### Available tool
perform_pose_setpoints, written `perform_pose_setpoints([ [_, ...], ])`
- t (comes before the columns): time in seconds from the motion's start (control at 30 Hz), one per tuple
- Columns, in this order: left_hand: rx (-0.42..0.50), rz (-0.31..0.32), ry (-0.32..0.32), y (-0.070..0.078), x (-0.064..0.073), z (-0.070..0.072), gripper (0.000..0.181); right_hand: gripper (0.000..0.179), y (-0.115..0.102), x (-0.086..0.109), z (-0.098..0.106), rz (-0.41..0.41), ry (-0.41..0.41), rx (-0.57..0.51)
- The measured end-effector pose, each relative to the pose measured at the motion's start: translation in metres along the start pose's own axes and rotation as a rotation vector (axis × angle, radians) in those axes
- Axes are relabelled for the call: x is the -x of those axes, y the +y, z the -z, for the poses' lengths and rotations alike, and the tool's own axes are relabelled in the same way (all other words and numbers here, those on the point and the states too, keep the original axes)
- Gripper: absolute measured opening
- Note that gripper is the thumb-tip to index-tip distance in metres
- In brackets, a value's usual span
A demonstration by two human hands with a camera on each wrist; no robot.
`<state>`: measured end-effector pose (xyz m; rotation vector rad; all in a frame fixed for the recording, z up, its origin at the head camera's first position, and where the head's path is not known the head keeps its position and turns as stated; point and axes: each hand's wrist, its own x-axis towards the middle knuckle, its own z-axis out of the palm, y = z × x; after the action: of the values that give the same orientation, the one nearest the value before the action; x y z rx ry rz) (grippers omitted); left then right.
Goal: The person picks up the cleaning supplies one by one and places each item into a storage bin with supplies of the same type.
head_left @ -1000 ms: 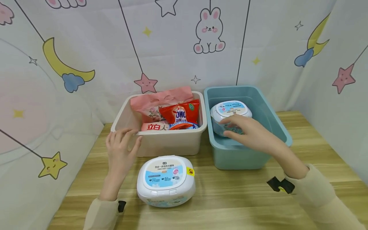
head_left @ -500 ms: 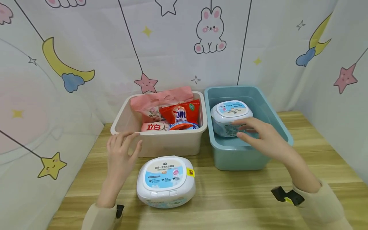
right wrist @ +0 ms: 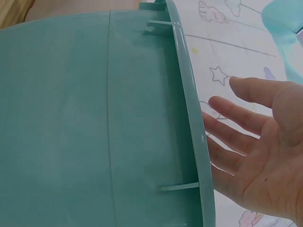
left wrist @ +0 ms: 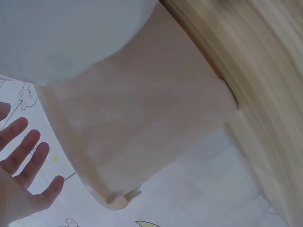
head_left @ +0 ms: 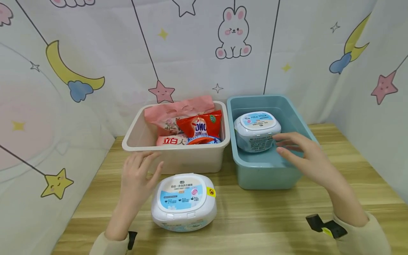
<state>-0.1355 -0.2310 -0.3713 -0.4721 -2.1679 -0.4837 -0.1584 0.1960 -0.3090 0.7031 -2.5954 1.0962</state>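
My left hand holds nothing; its fingers are loosely bent in front of the cream bin. To its right, a white lidded tub of laundry capsules stands on the table. A second such tub sits upright at the left side of the teal bin. Over that bin's right part hovers my right hand, fingers extended and apart from the tub. In the right wrist view, the open palm shows past the teal bin's rim.
Inside the cream bin lie a pink bag, a red OMO bag and other packs. The wooden table meets a patterned white curtain behind the bins and at both sides.
My right hand has drawn away rightward from the tub in the teal bin, which stays in place. My left hand has come off the cream bin's rim, slightly down and right.
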Motion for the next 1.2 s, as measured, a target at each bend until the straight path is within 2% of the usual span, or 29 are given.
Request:
perform_pose_setpoints([
  [0.13,-0.012,-0.012,-0.012,0.007,-0.001,0.003,0.044,0.032,0.002,0.004,0.001,-0.052,0.018,-0.024],
  [0.27,-0.016,-0.027,-0.029,0.013,-0.001,0.006,0.039,0.031,0.002,0.009,0.003,-0.082,0.053,-0.048],
  [0.43,-0.018,-0.046,-0.043,0.021,0.000,0.010,0.031,0.032,0.003,0.014,0.006,-0.081,0.091,-0.063],
  [0.67,-0.023,-0.052,-0.065,0.030,0.002,0.010,0.049,0.034,0.006,0.020,0.007,-0.068,0.132,-0.070],
  [0.9,-0.005,-0.076,-0.061,0.037,0.002,0.009,0.049,0.034,0.011,0.026,0.010,-0.067,0.167,-0.079],
  [1.2,0.009,-0.081,-0.106,0.044,0.001,0.010,0.046,0.034,0.017,0.030,0.012,-0.060,0.195,-0.093],
])
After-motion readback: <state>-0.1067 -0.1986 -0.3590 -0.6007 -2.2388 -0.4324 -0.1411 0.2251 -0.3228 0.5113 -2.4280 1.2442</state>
